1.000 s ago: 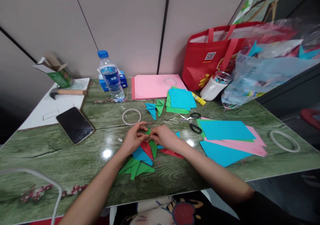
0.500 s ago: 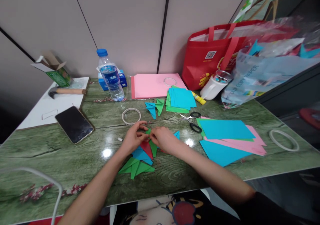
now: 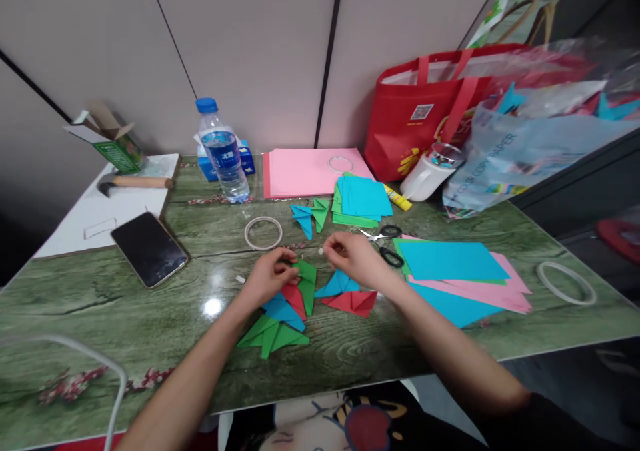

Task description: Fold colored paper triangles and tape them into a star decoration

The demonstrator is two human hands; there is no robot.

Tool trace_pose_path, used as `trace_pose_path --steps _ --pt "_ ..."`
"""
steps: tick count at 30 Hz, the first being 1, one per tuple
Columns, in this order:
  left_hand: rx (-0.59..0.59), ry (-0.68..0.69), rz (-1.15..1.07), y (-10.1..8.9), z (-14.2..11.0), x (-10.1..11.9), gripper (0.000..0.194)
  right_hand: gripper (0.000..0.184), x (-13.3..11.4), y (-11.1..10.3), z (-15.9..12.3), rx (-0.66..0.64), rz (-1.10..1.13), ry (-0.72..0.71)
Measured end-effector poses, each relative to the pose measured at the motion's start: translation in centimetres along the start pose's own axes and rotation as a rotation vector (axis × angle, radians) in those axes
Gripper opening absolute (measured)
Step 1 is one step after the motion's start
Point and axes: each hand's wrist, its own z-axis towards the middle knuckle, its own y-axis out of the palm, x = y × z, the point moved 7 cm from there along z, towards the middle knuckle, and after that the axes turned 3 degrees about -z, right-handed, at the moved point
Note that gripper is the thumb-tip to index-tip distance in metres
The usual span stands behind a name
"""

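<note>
My left hand (image 3: 269, 277) presses its closed fingers on a folded green paper piece (image 3: 306, 281), the top of a chain of folded red, blue and green pieces (image 3: 280, 317) on the green table (image 3: 150, 317). My right hand (image 3: 356, 259) is raised a little to the right of it, with fingertips pinched on a tiny white bit I cannot make out. Below that hand lie a folded blue piece (image 3: 338, 284) and a folded red piece (image 3: 356, 301).
Flat blue and pink sheets (image 3: 457, 277) and scissors (image 3: 386, 244) lie to the right. A tape ring (image 3: 263, 232), phone (image 3: 149, 249), water bottle (image 3: 222, 152), pink paper (image 3: 310, 172), square sheet stack (image 3: 361, 201), red bag (image 3: 425, 114) and another ring (image 3: 567, 282) stand around.
My right hand has lifted off the green piece and moved right and up, uncovering the folded blue and red pieces. My left hand stays on the green piece.
</note>
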Motion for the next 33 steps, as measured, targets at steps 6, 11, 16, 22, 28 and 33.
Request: trace_pose_path --steps 6,11,16,22,28,33 --pt "-0.068 0.031 0.054 0.4 0.1 0.7 0.029 0.018 -1.9 -1.0 -7.6 -0.711 0.451 -0.265" --pt "-0.024 -0.003 0.101 0.2 0.1 0.7 0.028 0.033 2.7 -1.2 -7.6 -0.287 0.201 -0.019" --pt "-0.037 -0.014 0.078 0.2 0.2 0.8 0.017 0.021 5.7 -0.3 -6.7 0.115 -0.104 0.211" --pt "-0.113 -0.028 0.13 0.7 0.3 1.7 0.026 0.031 5.2 2.5 -6.2 0.07 -0.285 0.29" --pt "-0.097 -0.093 0.122 0.6 1.4 0.8 0.017 0.027 5.9 2.6 -6.3 0.069 -0.118 0.257" --pt "-0.021 -0.017 0.189 0.7 2.0 0.8 0.025 0.037 6.0 2.3 -6.4 0.091 -0.113 0.303"
